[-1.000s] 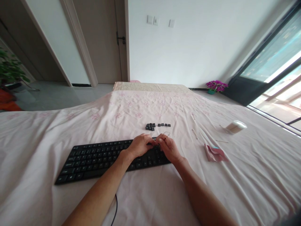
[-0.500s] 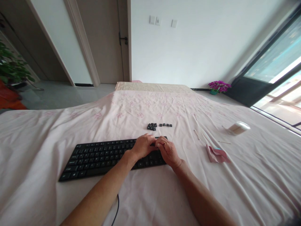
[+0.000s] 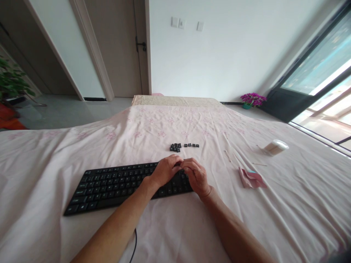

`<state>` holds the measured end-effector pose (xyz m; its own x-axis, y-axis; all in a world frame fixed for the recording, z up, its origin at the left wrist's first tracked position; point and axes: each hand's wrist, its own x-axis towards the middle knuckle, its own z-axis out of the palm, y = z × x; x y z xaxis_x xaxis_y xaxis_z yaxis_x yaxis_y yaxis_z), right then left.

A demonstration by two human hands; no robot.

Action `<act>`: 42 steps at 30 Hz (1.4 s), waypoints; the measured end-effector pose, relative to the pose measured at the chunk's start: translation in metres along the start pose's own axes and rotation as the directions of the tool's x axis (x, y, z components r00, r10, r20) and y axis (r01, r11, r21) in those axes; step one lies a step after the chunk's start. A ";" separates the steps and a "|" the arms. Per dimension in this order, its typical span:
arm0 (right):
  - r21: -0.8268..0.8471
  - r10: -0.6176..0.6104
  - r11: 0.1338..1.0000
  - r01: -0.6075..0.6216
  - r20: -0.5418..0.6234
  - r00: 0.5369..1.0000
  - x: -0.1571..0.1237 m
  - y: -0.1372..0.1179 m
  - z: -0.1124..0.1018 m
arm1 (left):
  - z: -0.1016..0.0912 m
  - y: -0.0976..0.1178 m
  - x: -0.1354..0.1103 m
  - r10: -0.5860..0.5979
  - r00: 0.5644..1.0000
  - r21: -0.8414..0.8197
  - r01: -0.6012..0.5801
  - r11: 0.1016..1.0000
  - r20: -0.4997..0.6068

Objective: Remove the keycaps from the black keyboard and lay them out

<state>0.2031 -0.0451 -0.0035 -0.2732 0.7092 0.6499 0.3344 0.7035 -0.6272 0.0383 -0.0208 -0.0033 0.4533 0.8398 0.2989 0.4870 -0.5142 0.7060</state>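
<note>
A black keyboard (image 3: 120,184) lies on the pink cloth, its right end partly covered by my hands. My left hand (image 3: 167,168) is closed over the upper right part of the keyboard. Its fingertips are pressed together, and what they hold is hidden. Against those fingertips, my right hand (image 3: 196,175) is closed too, with a thin pale cotton swab (image 3: 201,170) poking out past its fingers. Several loose black keycaps (image 3: 175,147) lie in a small cluster beyond the keyboard, with a short row of others (image 3: 191,145) to their right.
More cotton swabs (image 3: 228,156) are scattered on the cloth (image 3: 214,226) to the right. A folded pink cloth (image 3: 251,179) lies near them, and a clear tub (image 3: 275,147) rests farther right. The keyboard's cable (image 3: 134,244) runs toward me.
My hands have risen slightly from the keyboard, and the swab's end now shows by my right hand. The whole view has shifted a little; the keycaps lie as before.
</note>
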 end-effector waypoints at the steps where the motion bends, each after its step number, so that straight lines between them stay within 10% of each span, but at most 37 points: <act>1: -0.001 -0.007 1.000 0.007 -0.014 1.000 0.000 -0.001 -0.001 | 0.000 0.000 0.000 -0.030 0.999 -0.025 0.029 0.999 -0.017; 7: -0.147 0.028 0.988 -0.056 -0.187 0.982 0.002 -0.005 -0.017 | -0.001 -0.007 0.000 -0.267 0.957 -0.421 0.197 0.886 -0.113; 13: -0.536 0.080 0.838 -0.104 -0.068 0.994 0.007 0.001 -0.024 | -0.008 -0.008 0.000 -0.447 0.892 -0.724 0.264 0.638 -0.069; 20: -0.394 0.040 0.919 -0.010 0.067 0.997 0.005 0.006 -0.013 | -0.011 0.001 0.001 -0.577 0.807 -0.956 0.253 0.150 0.124; 25: -0.365 -0.040 0.928 0.076 0.104 0.994 0.006 0.005 -0.013 | -0.006 0.007 0.001 -0.592 0.780 -0.970 0.245 -0.011 0.204; 32: -0.357 -0.107 0.927 0.114 0.038 0.994 0.003 0.007 -0.013 | 0.002 0.014 0.000 -0.589 0.779 -0.973 0.219 -0.067 0.216; 42: -0.398 -0.091 0.912 0.100 0.042 0.995 0.000 0.009 -0.016 | 0.000 0.024 -0.002 -0.552 0.818 -0.962 0.257 0.098 0.162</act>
<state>0.2201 -0.0399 -0.0024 -0.3399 0.6440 0.6854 0.6370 0.6938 -0.3359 0.0487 -0.0350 0.0132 0.2226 0.9424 -0.2497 -0.5539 0.3330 0.7631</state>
